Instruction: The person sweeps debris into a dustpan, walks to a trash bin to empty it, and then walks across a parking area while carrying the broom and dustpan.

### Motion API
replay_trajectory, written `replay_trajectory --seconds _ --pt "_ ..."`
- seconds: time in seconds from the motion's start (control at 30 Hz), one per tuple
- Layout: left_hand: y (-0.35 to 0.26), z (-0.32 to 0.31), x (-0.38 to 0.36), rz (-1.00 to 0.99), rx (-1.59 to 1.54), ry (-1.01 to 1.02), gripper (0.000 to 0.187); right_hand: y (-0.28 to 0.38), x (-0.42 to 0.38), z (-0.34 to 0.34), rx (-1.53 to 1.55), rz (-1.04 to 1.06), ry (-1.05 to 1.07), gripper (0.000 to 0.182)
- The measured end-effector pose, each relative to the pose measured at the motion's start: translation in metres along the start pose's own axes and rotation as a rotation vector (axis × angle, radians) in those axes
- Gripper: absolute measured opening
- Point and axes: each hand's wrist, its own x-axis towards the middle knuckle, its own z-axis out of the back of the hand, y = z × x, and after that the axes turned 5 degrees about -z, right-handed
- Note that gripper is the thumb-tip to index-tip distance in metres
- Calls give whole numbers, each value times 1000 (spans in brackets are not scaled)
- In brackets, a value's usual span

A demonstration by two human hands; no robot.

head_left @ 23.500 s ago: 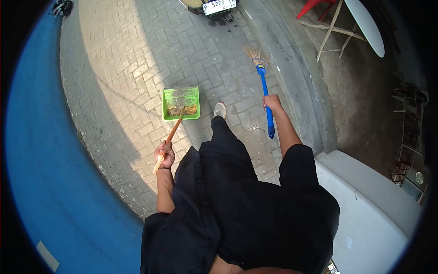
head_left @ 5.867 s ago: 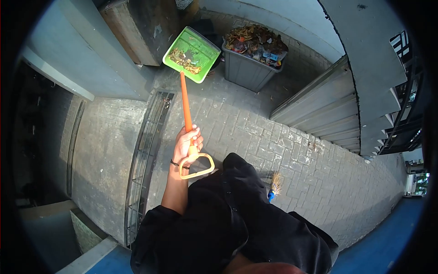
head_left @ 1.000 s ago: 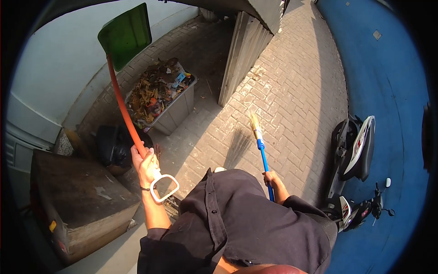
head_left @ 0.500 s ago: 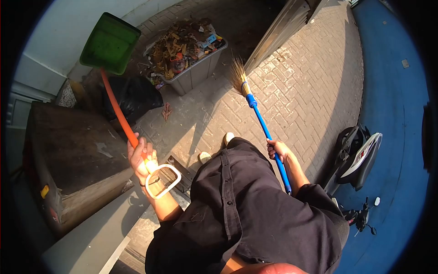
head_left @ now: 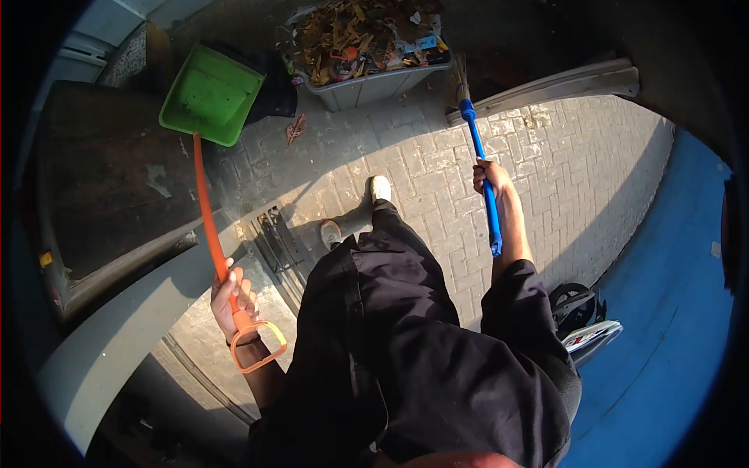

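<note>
My left hand [head_left: 236, 299] is wrapped round the orange handle of a dustpan [head_left: 211, 93], just above its loop grip. The green pan is tilted up at the far left, its inside bare apart from dirt marks. In my right hand [head_left: 491, 177] is the blue shaft of a broom [head_left: 490, 207]. The broom points away from me, its straw bristles close to the right end of a grey bin [head_left: 374, 87]. Dry leaves and litter [head_left: 359, 39] are heaped up to the bin's rim.
A dark wooden box [head_left: 117, 179] stands at the left, with a black bag [head_left: 273, 90] partly behind the pan. One dry leaf [head_left: 296, 129] lies on the brick paving [head_left: 421, 156]. A metal floor track [head_left: 277, 242] runs near my feet. A motorbike [head_left: 581, 320] is parked at the right.
My view has turned, and the bin now sits higher in it. The broom has swung more upright, its bristles nearer the bin. Both hands keep their holds; my feet show more fully.
</note>
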Motion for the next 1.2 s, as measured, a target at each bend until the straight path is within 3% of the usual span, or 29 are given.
replay_trajectory --seconds 0.07,0.1,0.13,0.17,0.2,0.27,0.33,0.43,0.5,0.67,0.8,0.87,0.93,0.97,1.07,1.13,1.2 --pt "15 -17 -9 7 -69 -165 29 50 36 6 -1 -5 54 24" --pt "14 -24 -39 14 -75 -250 29 40 55 14 -67 -26 43 24" --pt "35 -28 -14 5 -139 -195 29 96 76 14 -120 103 34 25" --pt "67 -42 49 -33 -180 -96 29 198 84 -2 -175 282 39 23" --pt "96 -56 43 -40 -226 -152 29 249 83 -2 -293 320 2 22" --pt "76 -46 -20 14 -103 -392 29 188 131 5 -404 176 -27 19" --pt "89 -53 -21 47 -76 -522 29 219 164 10 -351 149 -46 17" --pt "109 -31 -39 74 -145 -526 30 238 194 8 -449 21 -80 20" --pt "121 -24 -50 100 -174 -555 32 208 197 4 -472 102 -222 21" --pt "133 16 -82 211 -239 -570 28 94 209 -2 -1393 184 -503 22" --pt "138 59 -109 269 -241 -505 24 -18 171 -15 -1188 194 -600 24" --pt "135 79 -119 300 -229 -482 24 -69 190 17 -1151 162 -575 18" --pt "131 103 -128 344 -276 -421 21 -125 196 62 -2241 809 -221 13" --pt "130 113 -130 365 -275 -413 20 -151 207 89 -1914 790 -168 12" --pt "129 133 -128 392 -305 -345 18 -191 83 28 -1158 275 -187 17" --pt "129 149 -122 428 -308 -242 18 -202 28 13 -1013 196 -377 25" --pt "127 158 -116 476 -322 -209 15 -204 -23 14 -860 219 -321 32"
